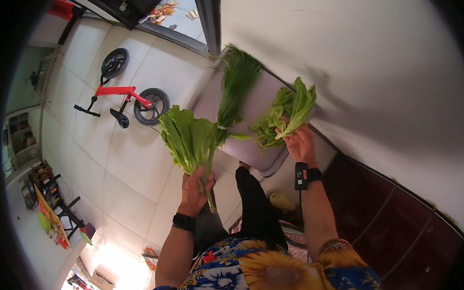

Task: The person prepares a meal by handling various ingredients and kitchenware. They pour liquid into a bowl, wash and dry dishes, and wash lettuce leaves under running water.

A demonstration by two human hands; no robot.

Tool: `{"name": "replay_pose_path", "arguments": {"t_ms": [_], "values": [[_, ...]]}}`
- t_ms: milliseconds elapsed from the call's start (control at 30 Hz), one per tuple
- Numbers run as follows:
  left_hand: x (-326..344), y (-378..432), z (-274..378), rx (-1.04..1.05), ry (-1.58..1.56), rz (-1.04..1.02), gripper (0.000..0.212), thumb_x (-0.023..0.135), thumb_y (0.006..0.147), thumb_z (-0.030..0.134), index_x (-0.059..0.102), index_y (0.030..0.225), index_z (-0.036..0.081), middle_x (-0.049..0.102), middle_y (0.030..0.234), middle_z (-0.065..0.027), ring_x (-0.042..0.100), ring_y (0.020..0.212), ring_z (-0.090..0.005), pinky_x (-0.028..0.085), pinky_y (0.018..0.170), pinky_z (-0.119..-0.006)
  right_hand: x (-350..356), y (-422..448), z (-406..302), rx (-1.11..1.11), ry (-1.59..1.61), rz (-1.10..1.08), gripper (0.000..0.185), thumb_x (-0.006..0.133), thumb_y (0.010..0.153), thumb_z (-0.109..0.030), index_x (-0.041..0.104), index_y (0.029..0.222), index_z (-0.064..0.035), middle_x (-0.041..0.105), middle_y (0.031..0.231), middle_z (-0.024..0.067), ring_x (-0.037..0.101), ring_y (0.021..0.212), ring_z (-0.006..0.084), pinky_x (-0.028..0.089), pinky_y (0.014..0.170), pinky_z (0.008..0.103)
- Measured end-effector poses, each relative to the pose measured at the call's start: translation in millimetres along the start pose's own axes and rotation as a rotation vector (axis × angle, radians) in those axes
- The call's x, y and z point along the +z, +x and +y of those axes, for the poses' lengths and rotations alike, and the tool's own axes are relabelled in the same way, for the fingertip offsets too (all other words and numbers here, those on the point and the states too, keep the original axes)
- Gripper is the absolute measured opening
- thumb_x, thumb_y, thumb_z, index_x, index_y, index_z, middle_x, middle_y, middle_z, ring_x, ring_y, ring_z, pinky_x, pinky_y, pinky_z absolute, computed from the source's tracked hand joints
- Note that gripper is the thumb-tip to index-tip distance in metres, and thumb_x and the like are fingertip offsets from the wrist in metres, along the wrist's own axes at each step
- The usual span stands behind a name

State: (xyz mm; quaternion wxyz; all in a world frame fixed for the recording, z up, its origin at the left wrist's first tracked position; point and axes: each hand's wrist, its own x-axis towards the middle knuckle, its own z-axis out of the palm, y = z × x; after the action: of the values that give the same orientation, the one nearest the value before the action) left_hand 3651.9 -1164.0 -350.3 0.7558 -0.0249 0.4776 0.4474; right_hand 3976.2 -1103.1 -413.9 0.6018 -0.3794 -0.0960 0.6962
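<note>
My left hand (196, 188) grips a bunch of leafy lettuce (189, 140) by its stems, the leaves fanned upward and a stem end sticking out below the fist. In my right hand (299, 142) is a smaller clump of pale green leaves (300, 110), held at its base. Just behind that clump, a heap of leafy greens (270, 134) rests on a mauve table top (249, 96). Between my hands lies a bundle of long thin green stalks (235, 87), bound near its lower end. A loose leaf (240, 136) lies by the binding.
A white wall (348, 75) borders the table on the right. On the tiled floor (129, 164) to the left lies a red balance bike (117, 90). A yellowish rounded object (282, 200) is near my legs. Dark red tiles (387, 216) are at lower right.
</note>
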Motion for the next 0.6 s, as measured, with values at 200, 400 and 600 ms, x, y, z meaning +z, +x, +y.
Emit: {"name": "replay_pose_path", "arguments": {"t_ms": [200,400,600], "values": [[24.2,14.3,-15.7,-0.095,-0.274,-0.106,0.038,0.058,0.089,0.015,0.045,0.122,0.0,0.056,0.103,-0.0134,0.049,0.08,-0.0137,0.042,0.06,-0.021,11.8,-0.4,-3.7,0.136,0.195,-0.175,0.032,0.041,0.099,-0.024,0.048,0.121,-0.0019,0.055,0.123,0.021,0.061,0.101,0.0298,0.053,0.08,0.0419],[26.8,-3.2,-20.1,-0.003,-0.291,-0.046,0.032,0.059,0.084,0.004,0.048,0.114,-0.001,0.056,0.094,-0.0097,0.052,0.077,-0.0166,0.045,0.064,-0.029,70.2,-15.3,19.8,0.277,0.203,-0.169,0.033,0.038,0.1,-0.025,0.049,0.121,-0.0013,0.059,0.115,0.0201,0.06,0.102,0.0307,0.053,0.081,0.0432],[14.3,-66.7,34.2,0.211,-0.15,-0.018,0.033,0.058,0.084,0.003,0.049,0.115,0.0,0.057,0.096,-0.0099,0.051,0.076,-0.0137,0.043,0.061,-0.026,184.5,-38.7,73.0,0.408,0.027,-0.326,0.031,0.036,0.098,-0.011,0.041,0.127,-0.0008,0.058,0.113,0.0219,0.06,0.103,0.032,0.053,0.084,0.0452]]}}
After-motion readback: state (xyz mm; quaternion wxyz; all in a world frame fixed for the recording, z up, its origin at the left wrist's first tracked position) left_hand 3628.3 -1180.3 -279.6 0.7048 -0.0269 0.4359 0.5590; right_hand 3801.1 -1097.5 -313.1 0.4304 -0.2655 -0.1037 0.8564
